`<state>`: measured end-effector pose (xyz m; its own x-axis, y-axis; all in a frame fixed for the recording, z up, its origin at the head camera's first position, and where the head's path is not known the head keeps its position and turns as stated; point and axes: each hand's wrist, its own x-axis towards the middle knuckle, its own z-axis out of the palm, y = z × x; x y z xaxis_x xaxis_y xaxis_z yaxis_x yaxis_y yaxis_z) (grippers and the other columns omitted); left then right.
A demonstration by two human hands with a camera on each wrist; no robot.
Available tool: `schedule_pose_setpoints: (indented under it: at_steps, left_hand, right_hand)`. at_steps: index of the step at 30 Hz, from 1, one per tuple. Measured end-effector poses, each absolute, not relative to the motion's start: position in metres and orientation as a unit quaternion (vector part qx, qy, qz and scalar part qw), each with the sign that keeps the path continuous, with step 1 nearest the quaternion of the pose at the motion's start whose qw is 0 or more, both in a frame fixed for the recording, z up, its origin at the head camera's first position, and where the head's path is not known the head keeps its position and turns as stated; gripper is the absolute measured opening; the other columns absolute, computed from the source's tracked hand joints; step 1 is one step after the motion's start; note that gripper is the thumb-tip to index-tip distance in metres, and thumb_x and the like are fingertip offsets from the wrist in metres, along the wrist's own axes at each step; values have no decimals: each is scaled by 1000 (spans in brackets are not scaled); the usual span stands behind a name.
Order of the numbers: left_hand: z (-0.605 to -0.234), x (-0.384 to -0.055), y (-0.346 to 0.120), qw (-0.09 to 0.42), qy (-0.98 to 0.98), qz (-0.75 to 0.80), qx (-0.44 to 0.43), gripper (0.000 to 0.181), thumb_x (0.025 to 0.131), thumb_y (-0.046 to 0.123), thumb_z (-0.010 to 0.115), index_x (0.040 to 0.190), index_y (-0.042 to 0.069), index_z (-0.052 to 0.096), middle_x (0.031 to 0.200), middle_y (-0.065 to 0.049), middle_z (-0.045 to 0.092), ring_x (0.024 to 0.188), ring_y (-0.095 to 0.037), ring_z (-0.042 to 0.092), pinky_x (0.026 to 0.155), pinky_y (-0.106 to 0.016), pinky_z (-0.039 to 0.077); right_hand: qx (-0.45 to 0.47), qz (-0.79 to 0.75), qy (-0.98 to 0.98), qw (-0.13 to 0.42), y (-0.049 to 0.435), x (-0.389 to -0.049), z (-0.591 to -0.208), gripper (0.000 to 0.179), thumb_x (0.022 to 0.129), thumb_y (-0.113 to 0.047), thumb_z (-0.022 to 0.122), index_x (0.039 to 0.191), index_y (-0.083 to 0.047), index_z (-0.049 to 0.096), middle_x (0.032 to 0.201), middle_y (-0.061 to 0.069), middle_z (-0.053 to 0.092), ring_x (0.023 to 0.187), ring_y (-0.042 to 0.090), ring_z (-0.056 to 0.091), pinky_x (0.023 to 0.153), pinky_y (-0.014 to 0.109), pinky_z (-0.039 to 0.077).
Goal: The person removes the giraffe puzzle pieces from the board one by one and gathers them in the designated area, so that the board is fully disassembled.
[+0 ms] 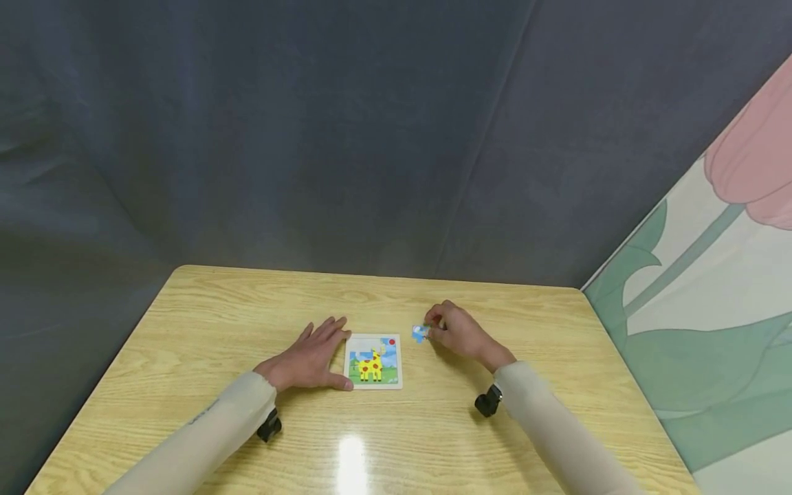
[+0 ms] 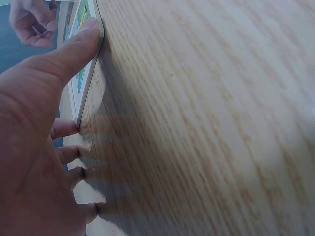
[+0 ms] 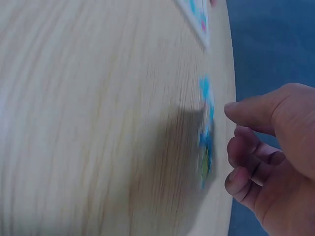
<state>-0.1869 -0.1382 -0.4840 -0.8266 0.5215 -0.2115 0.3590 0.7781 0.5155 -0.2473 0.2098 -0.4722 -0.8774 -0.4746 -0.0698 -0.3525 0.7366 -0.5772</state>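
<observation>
The left hand [image 1: 307, 359] lies spread wide on the tabletop [image 1: 155, 392], thumb and index finger touching two left corners of the giraffe jigsaw puzzle [image 1: 371, 366]. Slightly farther, the right hand [image 1: 460, 332] hovers, fingers loosely bent, gripping nothing visible, beside blue puzzle pieces [image 1: 418, 333].

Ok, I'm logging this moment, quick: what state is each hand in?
Left hand: open, thumb at a corner of the puzzle board.
Right hand: open, fingers loosely curled near the loose puzzle pieces, nothing visibly held.
</observation>
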Motion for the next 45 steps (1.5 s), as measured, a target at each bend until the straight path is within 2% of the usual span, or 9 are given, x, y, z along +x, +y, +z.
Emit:
schedule_pose_setpoints:
  at_steps: [6, 11, 15, 21, 27, 32, 37, 45]
  left_hand:
    - [-485, -187, -139, 172, 926, 235, 242, 104, 89, 58, 81, 164, 2, 36, 180, -20, 14, 168, -44, 10, 133, -71, 8]
    - [-486, -188, -139, 171, 925, 239, 241, 103, 89, 57, 82, 163, 2, 37, 180, -20, 14, 168, -44, 10, 133, -71, 8]
    - [-486, -188, -139, 174, 925, 241, 237, 103, 89, 58, 82, 163, 2, 38, 180, -19, 14, 168, -43, 10, 133, -70, 8]
    - [-485, -187, -139, 175, 924, 240, 239, 103, 89, 59, 82, 163, 3, 38, 180, -19, 14, 168, -43, 10, 133, -70, 8]
    - [-485, -187, -139, 172, 924, 241, 242, 102, 89, 58, 82, 162, 1, 38, 179, -21, 16, 167, -45, 11, 132, -72, 9]
    - [-484, -186, -139, 168, 924, 242, 244, 102, 89, 58, 81, 162, 0, 39, 179, -22, 16, 167, -46, 12, 132, -72, 10]
    - [-484, -187, -138, 173, 923, 241, 244, 102, 89, 56, 83, 162, 1, 38, 179, -22, 16, 167, -45, 11, 132, -71, 9]
    - [-481, -186, -138, 174, 924, 242, 241, 102, 89, 56, 83, 162, 1, 38, 179, -21, 16, 167, -45, 11, 132, -71, 9]
  right_hand:
    - [-275, -231, 926, 114, 173, -236, -472, 24, 102, -15, 73, 124, -9, 74, 112, 4, 64, 93, 13, 59, 83, 32, 54]
    - [-300, -220, 919, 131, 154, -229, -474, 24, 102, -18, 74, 124, -10, 74, 109, 2, 62, 85, 11, 54, 77, 28, 50]
    - [-304, -203, 921, 135, 146, -225, -474, 24, 103, -18, 72, 125, -9, 73, 111, 3, 62, 86, 10, 56, 76, 29, 52]
    - [-302, -152, 934, 115, 139, -218, -472, 27, 103, -21, 73, 127, -9, 73, 115, 4, 61, 84, 10, 56, 74, 29, 53]
    - [-317, -119, 936, 101, 134, -215, -469, 29, 102, -24, 74, 127, -9, 74, 114, 5, 62, 78, 9, 54, 67, 25, 50]
    - [-300, -154, 932, 133, 134, -219, -466, 30, 101, -22, 75, 128, -8, 71, 115, 5, 60, 84, 11, 56, 75, 30, 53]
    - [-274, -194, 927, 170, 136, -225, -469, 27, 99, -20, 78, 122, -10, 68, 115, 2, 57, 91, 13, 56, 84, 35, 53]
    - [-269, -214, 923, 171, 135, -229, -471, 29, 95, -16, 82, 118, -10, 65, 113, 1, 59, 90, 15, 54, 83, 35, 52]
